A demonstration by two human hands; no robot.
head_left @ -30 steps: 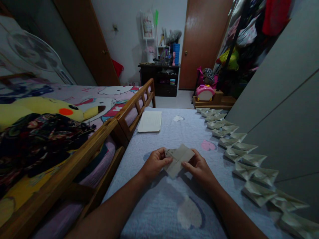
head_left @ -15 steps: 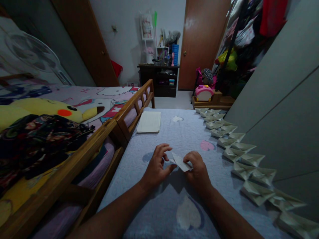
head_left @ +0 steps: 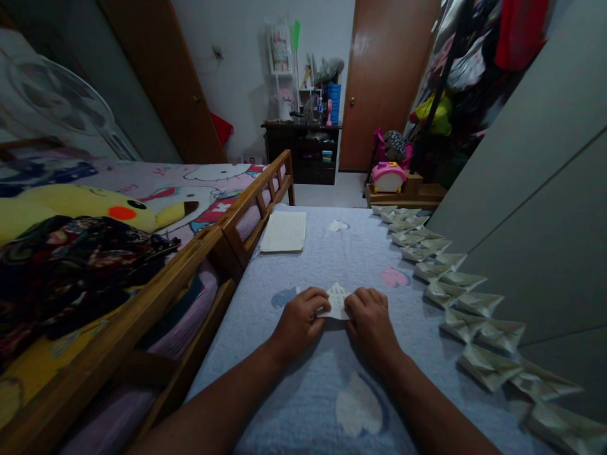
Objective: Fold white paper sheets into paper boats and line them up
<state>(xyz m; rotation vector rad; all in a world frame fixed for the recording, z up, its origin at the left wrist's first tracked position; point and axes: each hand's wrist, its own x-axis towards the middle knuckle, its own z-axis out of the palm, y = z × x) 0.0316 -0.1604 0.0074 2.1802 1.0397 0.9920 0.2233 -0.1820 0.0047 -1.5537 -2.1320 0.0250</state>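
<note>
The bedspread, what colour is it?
The bedspread is pale blue with a white heart; head view shows it best.

A dim bedroom around me, wood and pale walls

To my left, a wooden bed rail (head_left: 256,196) edges a bed with a Hello Kitty sheet (head_left: 222,174), a Pikachu plush (head_left: 80,205) lying on it and a white standing fan (head_left: 52,95) beyond. Ahead, a dark wooden cabinet (head_left: 301,151) stands against a white wall (head_left: 237,69), with a white shelf rack (head_left: 282,69) on top, between two brown wooden doors (head_left: 389,82). Pale floor (head_left: 327,189) shows before it. To my right run grey wardrobe panels (head_left: 531,189); past them, hanging clothes (head_left: 474,57) rise above a pink toy case (head_left: 387,178) on a low wooden stand (head_left: 408,196). The light is dim and soft.
</note>
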